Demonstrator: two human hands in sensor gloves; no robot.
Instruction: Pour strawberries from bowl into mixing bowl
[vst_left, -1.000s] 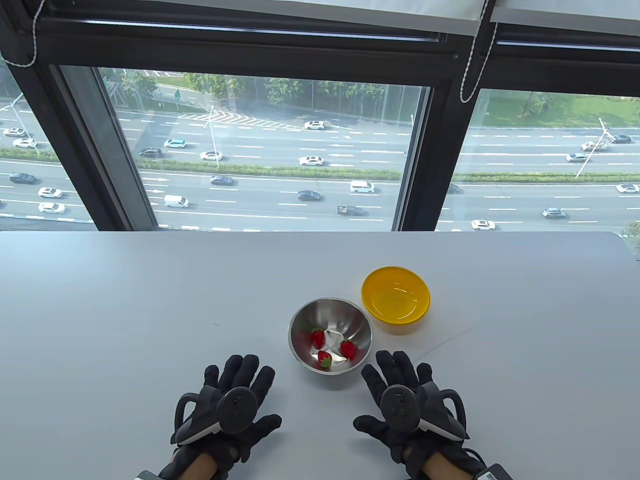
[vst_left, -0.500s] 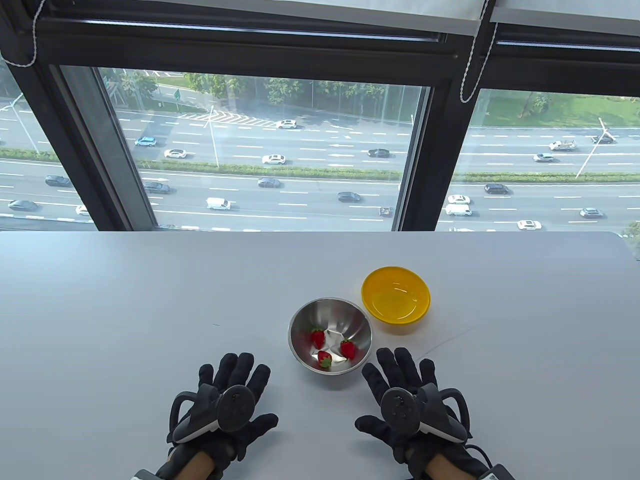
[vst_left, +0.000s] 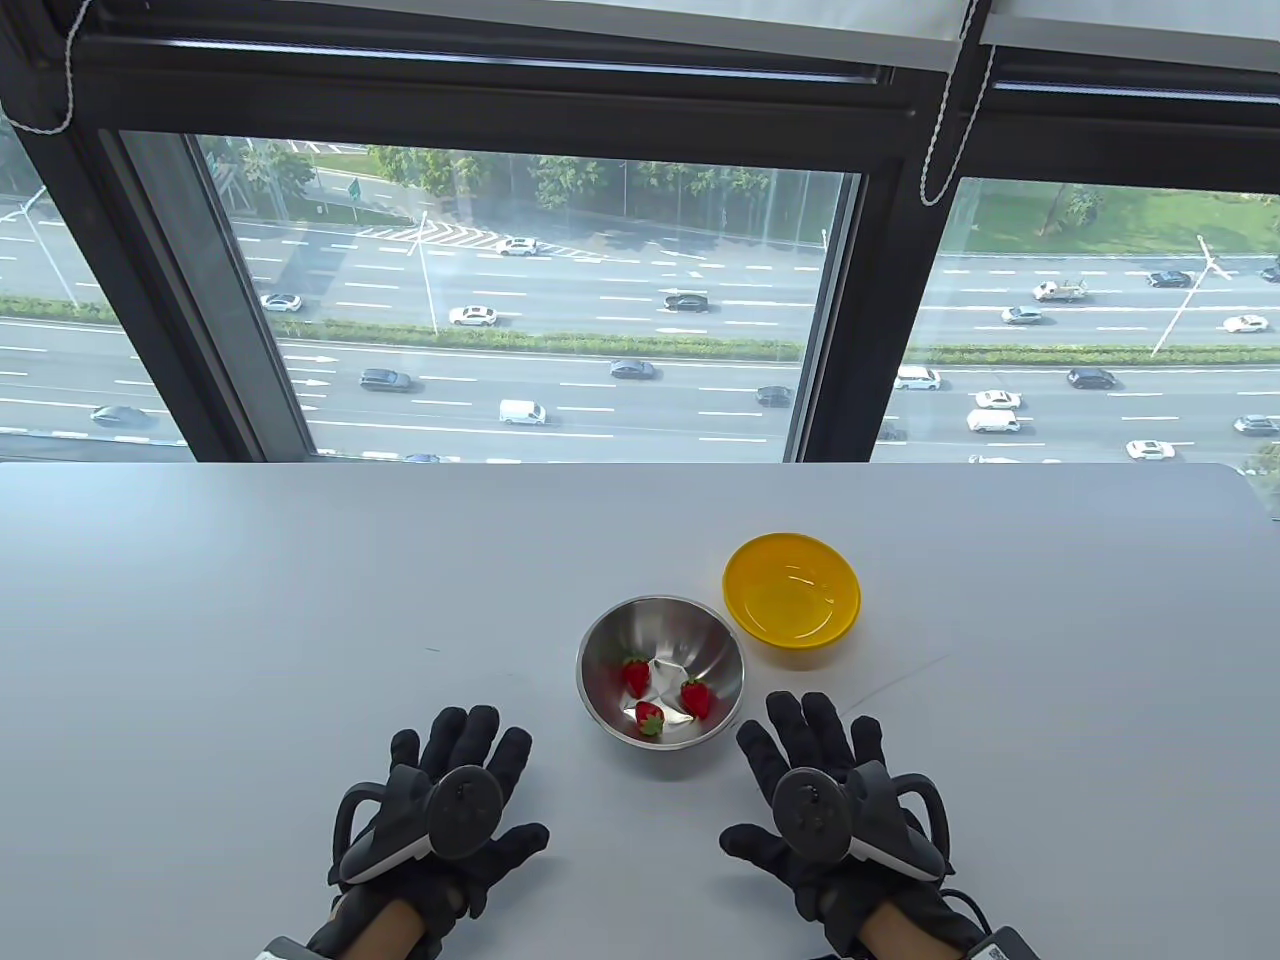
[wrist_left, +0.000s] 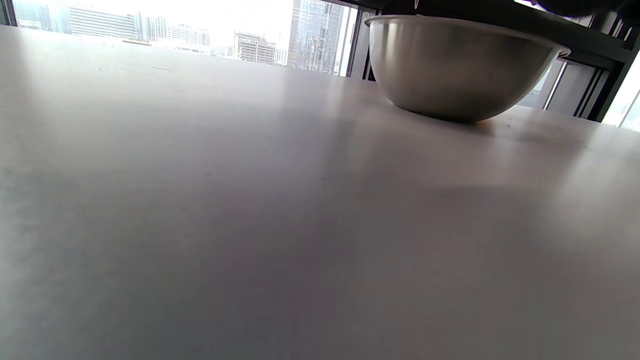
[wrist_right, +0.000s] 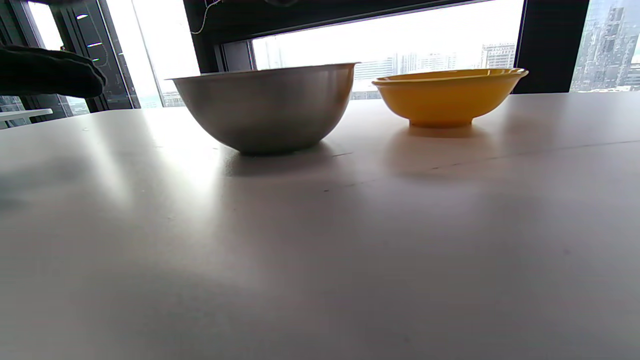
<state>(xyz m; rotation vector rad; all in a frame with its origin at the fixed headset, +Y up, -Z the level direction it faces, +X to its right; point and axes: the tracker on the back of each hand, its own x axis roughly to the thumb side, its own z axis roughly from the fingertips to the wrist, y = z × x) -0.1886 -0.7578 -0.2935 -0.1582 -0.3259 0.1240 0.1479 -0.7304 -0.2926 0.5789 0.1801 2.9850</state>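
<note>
1. Strawberries (vst_left: 668, 698), three of them, lie in the bottom of a steel mixing bowl (vst_left: 605, 640) near the front middle of the white bench (vst_left: 250, 600).
2. Just behind it and to the right stands a yellow bowl (vst_left: 750, 575), which looks empty. The two rims sit close together but seem not to touch; in the right wrist view a narrow gap shows between the steel bowl (wrist_right: 265, 107) and the yellow one (wrist_right: 447, 97).
3. With the fruit in the steel bowl and nothing in the yellow one, the pour appears to be done.
4. Left hand (vst_left: 445, 815) lies palm down on the bench, left of the steel bowl and apart from it, fingers (vst_left: 470, 735) spread and gripping nothing.
5. Right hand (vst_left: 830, 810) lies the same way just right of the steel bowl, fingers (vst_left: 800, 725) spread and empty, close to its side but seemingly not touching.
6. Both hands seem parked at rest on either side of the bowls, as one does once a job is over.
7. A window (vst_left: 560, 300) beyond the bench looks down on a busy road.
</note>
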